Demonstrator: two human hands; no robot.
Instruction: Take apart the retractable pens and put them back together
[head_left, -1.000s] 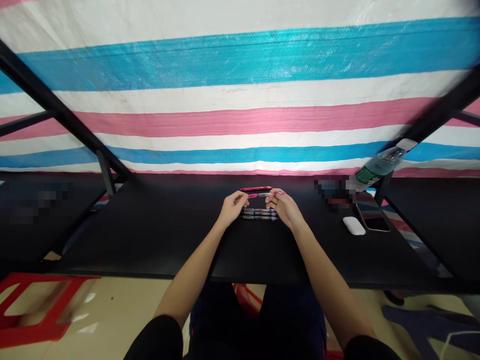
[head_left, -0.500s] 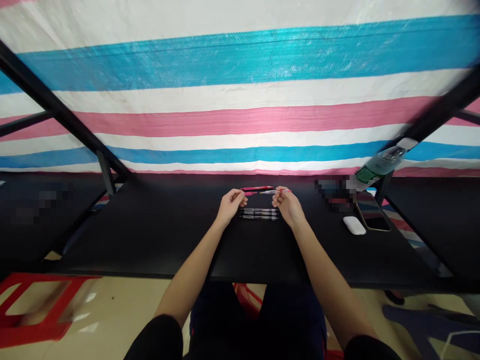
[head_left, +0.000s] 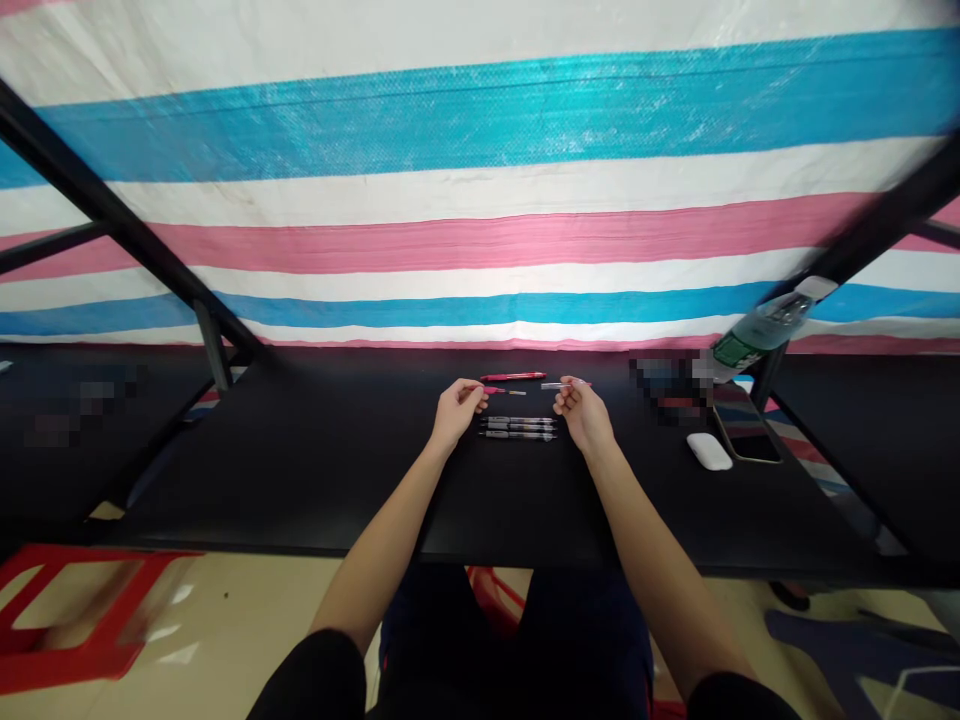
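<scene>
Over the black table, my left hand (head_left: 458,408) pinches a pink pen part (head_left: 493,390) with a thin rod (head_left: 516,393) sticking out toward the right. My right hand (head_left: 585,412) is closed on a clear pen barrel (head_left: 552,386) whose open end faces left. A gap separates the two pen parts. Just beyond them lies a whole red pen (head_left: 514,377). Nearer to me, between my hands, black-and-clear pens (head_left: 517,428) lie side by side in a row, pointing left to right.
To the right, a white case (head_left: 709,452) sits beside a phone (head_left: 752,440). A green-labelled bottle (head_left: 750,340) leans near the black frame post. Striped sheeting (head_left: 480,240) hangs behind the black table (head_left: 315,470). A red stool (head_left: 90,640) stands at lower left.
The pen held between my hands has come apart. My right hand has moved slightly right with the clear barrel, while the pink part stays in my left hand, its thin rod bared.
</scene>
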